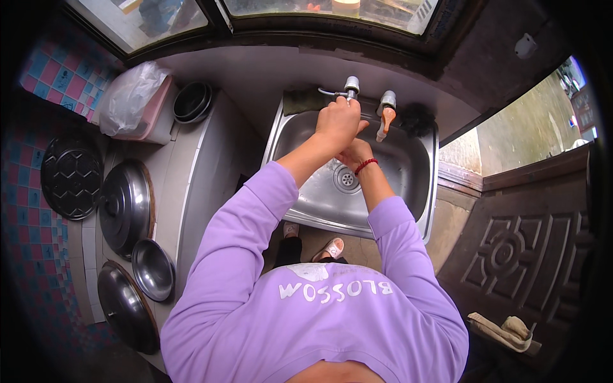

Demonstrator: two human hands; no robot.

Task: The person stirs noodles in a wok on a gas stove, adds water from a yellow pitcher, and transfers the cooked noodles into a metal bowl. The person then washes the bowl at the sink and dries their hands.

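Observation:
My left hand (338, 122) is over the stainless steel sink (407, 177), fingers curled, its knuckles overlapping the lower end of the left tap (352, 86). Whether it grips the tap or is just beneath it, I cannot tell. Just below and partly behind it is my right hand (358, 154), with a red bead bracelet (366, 166) at the wrist. The two hands overlap, so what the right fingers touch is hidden. Under them the drain strainer (347, 179) shows in the basin. To the right, an orange-handled tap (387, 115) points down into the sink.
A dark cloth (302, 101) lies on the sink's back left rim, and a black scrubber-like bundle (417, 119) at the back right. Leftward, a tiled counter (167, 186) carries black bowls (192, 102), pot lids (125, 208) and a bagged plastic bin (163, 117). A panelled door (522, 253) stands right.

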